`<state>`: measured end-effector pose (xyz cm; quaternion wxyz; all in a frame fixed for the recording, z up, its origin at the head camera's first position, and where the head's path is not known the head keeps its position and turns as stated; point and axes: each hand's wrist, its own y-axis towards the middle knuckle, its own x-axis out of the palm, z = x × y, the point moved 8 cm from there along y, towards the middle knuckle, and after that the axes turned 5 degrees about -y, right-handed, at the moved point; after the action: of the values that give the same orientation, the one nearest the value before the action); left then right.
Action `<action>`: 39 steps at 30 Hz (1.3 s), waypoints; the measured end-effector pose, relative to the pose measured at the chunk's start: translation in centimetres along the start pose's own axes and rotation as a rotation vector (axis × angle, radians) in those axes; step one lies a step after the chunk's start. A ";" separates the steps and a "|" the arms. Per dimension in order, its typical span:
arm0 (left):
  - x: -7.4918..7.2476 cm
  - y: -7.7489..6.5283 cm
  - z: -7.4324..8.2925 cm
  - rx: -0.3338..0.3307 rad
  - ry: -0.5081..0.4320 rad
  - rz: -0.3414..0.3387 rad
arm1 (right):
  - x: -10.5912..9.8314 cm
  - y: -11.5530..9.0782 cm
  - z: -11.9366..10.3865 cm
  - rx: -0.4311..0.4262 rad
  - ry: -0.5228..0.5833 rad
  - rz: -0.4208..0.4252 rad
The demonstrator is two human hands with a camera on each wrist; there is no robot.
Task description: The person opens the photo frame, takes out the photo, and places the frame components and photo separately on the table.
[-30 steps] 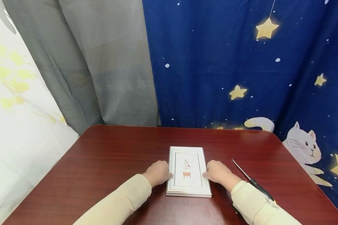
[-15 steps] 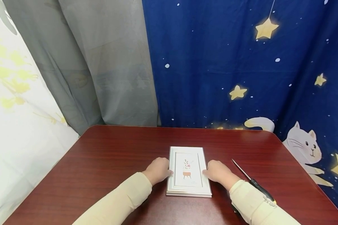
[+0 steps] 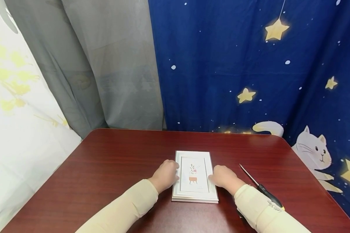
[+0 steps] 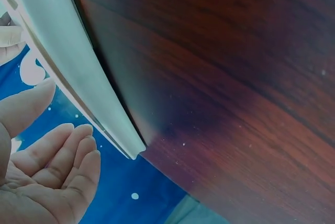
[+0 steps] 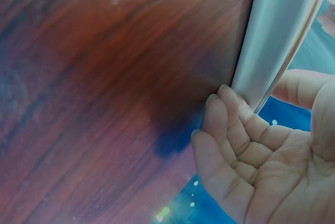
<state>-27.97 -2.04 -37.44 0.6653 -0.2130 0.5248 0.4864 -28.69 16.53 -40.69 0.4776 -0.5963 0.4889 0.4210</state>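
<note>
A white picture frame (image 3: 178, 191) lies face up on the table, showing a small print of a plant in an orange pot on legs. My left hand (image 3: 164, 175) is at its left edge, fingers loosely bent. In the left wrist view, the fingers (image 4: 84, 153) and thumb stand a little apart from the frame's side (image 4: 78, 62). My right hand (image 3: 225, 177) holds the right edge. Its thumb lies over the face, and its fingertips (image 5: 214, 111) are low against the side in the right wrist view.
A screwdriver (image 3: 269, 195) with a black and yellow handle lies right of the frame, partly behind the right sleeve (image 3: 259, 207). The dark red table (image 3: 119, 155) ends at grey and blue star-patterned curtains (image 3: 207, 81).
The left hand has risen slightly and shifted right, so its fingertips now overlap the frame's upper left edge. The right hand has barely moved. The frame stays in place.
</note>
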 end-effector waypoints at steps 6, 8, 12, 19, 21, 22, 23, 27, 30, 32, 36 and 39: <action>0.4 -0.3 0.0 -0.001 0.001 -0.018 | 0.3 0.1 -0.2 -0.004 -0.010 0.008; 0.5 -0.5 0.0 -0.006 -0.003 -0.017 | 0.4 0.1 -0.1 0.002 -0.003 0.001; 0.3 -0.6 -0.1 -0.004 0.002 -0.006 | 0.3 -0.1 -0.2 0.017 0.026 -0.010; 0.1 -0.8 -0.2 -0.035 -0.012 -0.027 | -0.3 -0.3 -0.2 0.024 0.083 0.011; 0.1 -0.8 -0.2 -0.043 -0.012 -0.036 | -0.4 -0.3 -0.1 0.027 0.113 0.018; 0.2 -0.8 -0.3 -0.045 -0.012 -0.041 | -0.4 -0.3 0.0 0.031 0.132 0.022; 0.1 -0.8 -0.3 -0.048 -0.015 -0.044 | -0.4 -0.3 0.1 0.034 0.152 0.027; 0.1 -0.9 -0.5 -0.052 -0.022 -0.055 | -0.2 -0.3 0.7 0.046 0.261 0.045; 0.2 -1.1 -0.6 -0.051 -0.030 -0.058 | 0.1 -0.4 1.0 0.057 0.367 0.038; 0.2 -1.1 -0.6 -0.047 -0.031 -0.057 | 0.4 -0.5 1.2 0.070 0.436 0.031; 0.2 -1.2 -0.7 -0.043 -0.022 -0.048 | 0.6 -0.6 1.4 0.077 0.536 0.047; 0.2 -1.2 -0.6 -0.035 -0.017 -0.032 | 0.5 -0.7 1.4 0.061 0.567 0.073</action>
<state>-27.26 -2.95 -38.05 0.6736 -0.2290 0.5069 0.4867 -27.99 17.88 -41.33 0.3239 -0.6577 0.6366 0.2394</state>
